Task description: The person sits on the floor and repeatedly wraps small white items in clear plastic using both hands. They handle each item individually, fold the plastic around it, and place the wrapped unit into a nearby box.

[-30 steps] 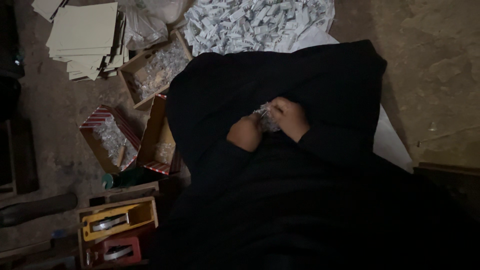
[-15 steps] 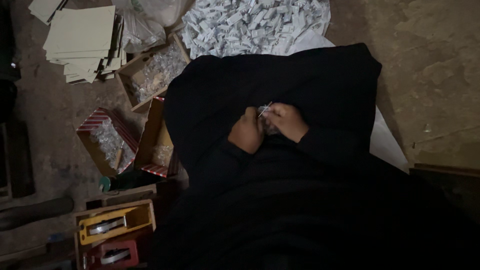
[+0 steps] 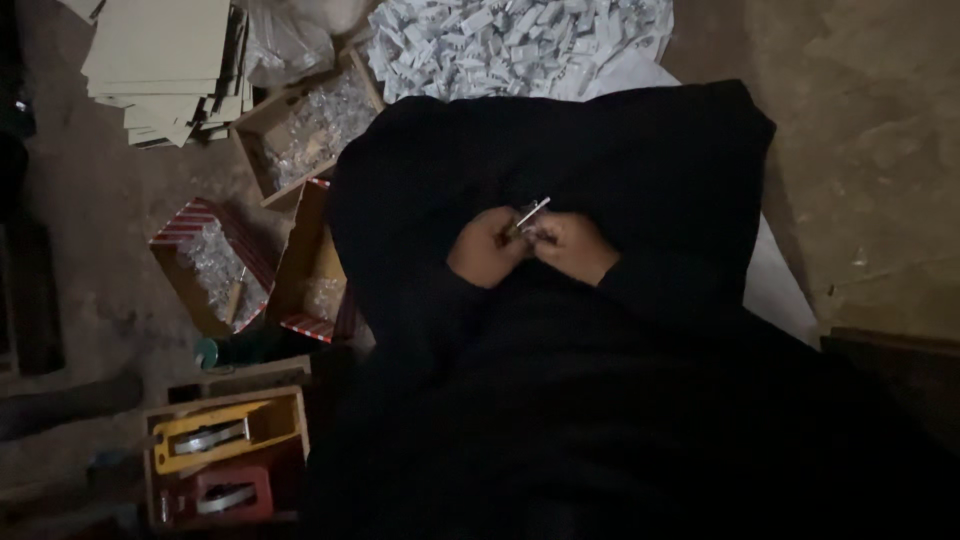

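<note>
Pinching a small silvery piece [image 3: 528,215] between both sets of fingertips, the person is working over a lap covered in black cloth [image 3: 560,160], with the piece sitting just above the knuckles and tilting up to the right. The left hand [image 3: 487,248] is closing around its lower end and the right hand [image 3: 572,246] is clamping on it from the other side, the two hands touching; what kind of part it is stays too small and dim to tell. Judging from how things lie, this one piece is mid-handling, with much already finished and much waiting: a big heap of small white pieces [image 3: 520,45] is lying on the floor beyond the knees, while open cardboard boxes [image 3: 300,125] to the left are holding clear, shiny bits. A red-striped box [image 3: 205,270] nearer the person is also part full. Flat cardboard sheets [image 3: 165,55] are stacked at the top left, and a wooden tray [image 3: 225,445] with yellow and red tape holders is resting by the left leg.
</note>
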